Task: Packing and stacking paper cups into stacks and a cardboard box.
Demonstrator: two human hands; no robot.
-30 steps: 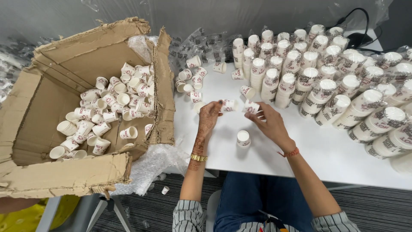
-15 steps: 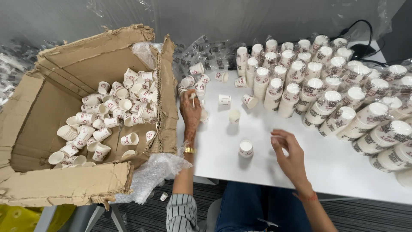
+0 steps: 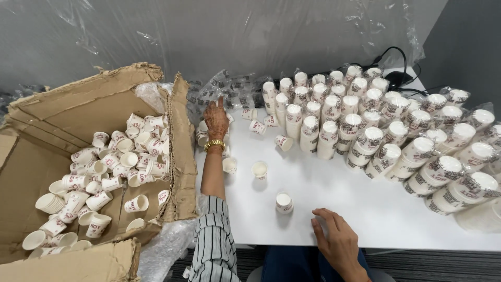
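Note:
My left hand point(image 3: 216, 119) reaches far forward over the white table point(image 3: 334, 193), fingers spread above a cluster of small white paper cups point(image 3: 204, 133) with red print beside crinkled clear wrap. A gold bangle circles its wrist. Whether it grips a cup is hidden. My right hand point(image 3: 336, 239) rests flat near the table's front edge with its fingers apart, holding nothing. An upside-down cup point(image 3: 284, 202) stands just left of and beyond it. Two upright cups point(image 3: 259, 169) stand in the middle of the table.
A big torn cardboard box point(image 3: 177, 156) on the left holds several loose cups point(image 3: 109, 172). Wrapped stacks of cups point(image 3: 396, 141) crowd the table's right and far side. Black cables point(image 3: 394, 73) lie at the back. Plastic sheeting hangs behind.
My left hand has moved from the table's middle forward and left to the far cup cluster. My right hand has drawn back to the front edge.

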